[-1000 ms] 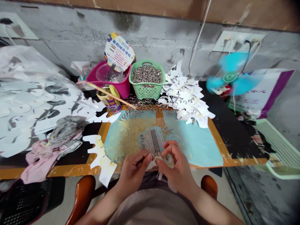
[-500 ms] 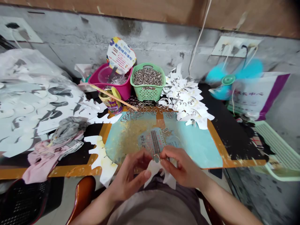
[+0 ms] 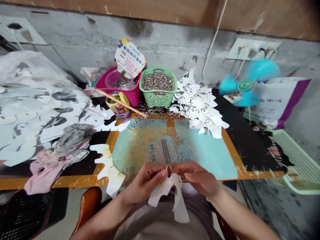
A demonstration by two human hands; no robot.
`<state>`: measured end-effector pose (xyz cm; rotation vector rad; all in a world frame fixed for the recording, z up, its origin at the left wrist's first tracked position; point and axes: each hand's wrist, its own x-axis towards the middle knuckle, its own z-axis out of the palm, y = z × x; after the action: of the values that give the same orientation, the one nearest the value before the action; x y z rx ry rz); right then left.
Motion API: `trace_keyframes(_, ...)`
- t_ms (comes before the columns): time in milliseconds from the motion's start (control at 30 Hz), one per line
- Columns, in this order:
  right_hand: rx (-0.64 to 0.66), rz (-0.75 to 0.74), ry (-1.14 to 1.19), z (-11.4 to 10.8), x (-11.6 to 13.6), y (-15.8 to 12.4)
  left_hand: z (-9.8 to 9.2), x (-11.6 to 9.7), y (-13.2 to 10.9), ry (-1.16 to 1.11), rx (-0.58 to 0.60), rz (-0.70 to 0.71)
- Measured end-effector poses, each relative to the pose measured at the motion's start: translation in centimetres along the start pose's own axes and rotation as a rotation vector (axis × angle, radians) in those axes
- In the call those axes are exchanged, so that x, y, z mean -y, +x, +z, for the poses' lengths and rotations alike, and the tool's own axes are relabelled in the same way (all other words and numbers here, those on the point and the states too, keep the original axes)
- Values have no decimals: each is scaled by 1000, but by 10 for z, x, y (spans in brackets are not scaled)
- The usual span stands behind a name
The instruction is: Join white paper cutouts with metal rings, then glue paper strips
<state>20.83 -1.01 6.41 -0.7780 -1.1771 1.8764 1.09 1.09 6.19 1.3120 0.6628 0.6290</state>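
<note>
Close to my body, over the table's front edge, my left hand (image 3: 152,176) pinches a white cut-out piece (image 3: 158,195) together with a metal ring (image 3: 169,170) at its top. The white piece hangs down in strips. My right hand (image 3: 200,176) grips the same piece from the other side, fingers curled behind it. Part of the ring is hidden by my fingers. A single ring (image 3: 176,138) lies on the blue mat (image 3: 210,156) beyond my hands. To the left, a white cut-out with yellowish smears (image 3: 106,161) overhangs the front edge.
Metal rings fill a green basket (image 3: 158,100); loose rings (image 3: 160,117) lie before it. A stick (image 3: 125,105) rests across a glue-stained can (image 3: 121,111) beside a pink basket (image 3: 136,95). Ringed white pieces (image 3: 202,106) are heaped right, near a spinning fan (image 3: 244,85). Cloths (image 3: 67,143) lie left.
The white piece has turned and hangs lower, with its strips spread. My left thumb has moved up to the ring, and my right hand has shifted right and flattened.
</note>
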Motion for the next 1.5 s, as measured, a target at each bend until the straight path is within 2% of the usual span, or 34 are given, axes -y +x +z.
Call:
trace_keyframes(100, -16, -2, -145, -1, 6, 0, -5, 1, 1, 46, -7, 0)
trace_keyframes(233, -65, -77, -394, 2, 11, -3, -9, 1, -2, -113, 76, -81)
trace_keyframes(367, -93, -211, -400, 10, 3, -2, -8, -2, -4, -27, 142, -54)
trace_keyframes(467, -113, -323, -322, 15, -7, 0, -6, 2, -6, -76, 177, -45)
trace_keyframes(567, -128, -320, -346, 13, -6, -7, -6, 6, -5, -60, 149, -8)
trace_keyframes(700, -95, -181, -671, 4, 22, -30, -8, 3, 3, 124, 49, 36)
trace_keyframes(800, -175, -113, -1153, -6, 33, -33, -10, 11, 12, 245, -31, -32)
trace_keyframes(900, -169, -150, -1490, -23, 15, -18, -10, 28, 16, 463, -210, -109)
trace_keyframes(967, -162, -233, -1610, -34, -4, -9, -9, 37, 15, 700, -300, -155)
trace_keyframes(1067, -213, -395, -1610, -45, -26, -8, -7, 38, 11, 1100, -329, -221)
trace_keyframes(1133, -216, -458, -1590, -49, -30, -14, -8, 36, 9, 1298, -341, -228)
trace_keyframes(1200, -197, -463, -1623, -53, -25, -21, -9, 36, 8, 1420, -369, -109)
trace_keyframes(1267, -252, -441, -1694, -56, -14, -28, -13, 39, 9, 1485, -361, 146)
trace_keyframes(1333, -396, -417, -1763, -55, -1, -34, -16, 43, 11, 1500, -269, 431)
trace_keyframes(1400, -486, -411, -1769, -50, 6, -36, -20, 46, 13, 1455, -168, 612)
trace_keyframes(1433, -460, -412, -1734, -45, 7, -35, -21, 46, 14, 1420, -136, 650)
trace_keyframes(1500, -297, -397, -1610, -37, 1, -32, -22, 45, 15, 1340, -102, 652)
